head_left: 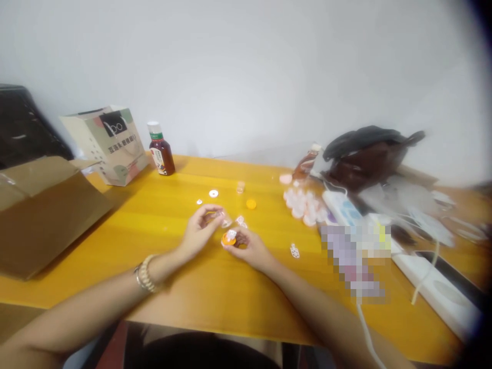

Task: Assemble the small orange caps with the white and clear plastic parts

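Above the middle of the table, my left hand (205, 221) pinches a small clear plastic piece (226, 221), perhaps a cover; blur hides its exact shape. Just to its right and nearer me, my right hand (249, 246) grips a round orange base (229, 241) with a small white figure (231, 234) on top. The two held pieces are close but apart. Beyond my hands lie a white ring (213, 193), a small white bit (199, 202), an orange disc (251, 204) and a pale piece (240, 187). White cut-out pieces (241, 221) rest behind my right hand, and another white cut-out (294, 250) lies to its right.
A pile of pale pink rounded pieces (303, 205) sits right of centre. Power strips (430, 287), cables and a dark bag (369, 159) crowd the right side. At left stand a cardboard box (49, 220), a paper bag (119, 148) and a drink bottle (161, 154).
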Demonstrator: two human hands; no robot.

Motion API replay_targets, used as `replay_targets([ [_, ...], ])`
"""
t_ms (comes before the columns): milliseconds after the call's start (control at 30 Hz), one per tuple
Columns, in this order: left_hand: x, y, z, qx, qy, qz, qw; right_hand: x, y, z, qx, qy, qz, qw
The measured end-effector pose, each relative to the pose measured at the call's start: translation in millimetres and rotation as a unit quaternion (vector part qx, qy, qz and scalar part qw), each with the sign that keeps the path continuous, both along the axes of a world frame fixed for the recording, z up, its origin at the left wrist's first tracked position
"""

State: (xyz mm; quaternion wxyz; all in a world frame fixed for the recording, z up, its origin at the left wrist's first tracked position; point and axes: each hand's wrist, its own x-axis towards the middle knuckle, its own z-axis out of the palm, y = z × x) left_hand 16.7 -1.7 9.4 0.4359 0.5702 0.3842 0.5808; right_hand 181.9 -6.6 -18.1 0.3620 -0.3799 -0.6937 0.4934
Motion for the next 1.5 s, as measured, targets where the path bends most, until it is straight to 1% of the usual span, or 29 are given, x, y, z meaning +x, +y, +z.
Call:
replay_targets([
  [67,-2.2,-5.4,-1.4,0.006,-0.014,0.011,1.0,-0.1,-0.1,1.1,-0.004,-0.011,-0.012,1.0],
  [200,-3.0,-3.4,-1.3,0.026,-0.027,0.012,0.999,1.2,2.0,0.2,-0.011,-0.021,-0.025,0.999],
  [333,-3.4,-2.9,-4.9,0.022,-0.006,-0.028,0.999,3.7,6.8,-3.3,-0.052,0.022,-0.012,0.998],
  [467,-3.6,-4.7,-9.4,0.042,0.01,-0.028,0.999,5.2,9.1,-5.8,-0.082,0.061,-0.004,0.995],
  [633,-2.6,-4.1,-13.2,0.049,0.01,-0.02,0.999,5.1,7.6,-3.7,-0.073,0.035,0.0,0.997],
  [800,1.0,-5.7,-17.5,0.051,0.042,-0.07,0.995,5.7,7.3,-0.9,-0.053,0.015,0.009,0.998],
  [867,2.2,-6.7,-17.1,0.046,0.059,-0.077,0.994,5.8,7.3,-0.9,-0.051,0.016,0.013,0.998],
  [1000,2.7,-7.9,-13.9,0.035,0.071,-0.075,0.994,5.2,5.9,-1.9,-0.068,0.036,0.009,0.997],
  [1167,2.2,-7.3,-13.4,0.029,0.057,-0.082,0.995,4.0,3.0,-1.2,-0.1,0.075,0.009,0.992],
  [1300,0.2,-4.7,-14.6,0.026,0.07,-0.086,0.994,4.2,1.9,-1.3,-0.075,0.055,0.001,0.996],
  [1500,-2.7,-3.7,-17.6,0.024,0.12,-0.056,0.991,3.9,-0.7,-3.5,-0.027,0.015,-0.007,0.999],
])
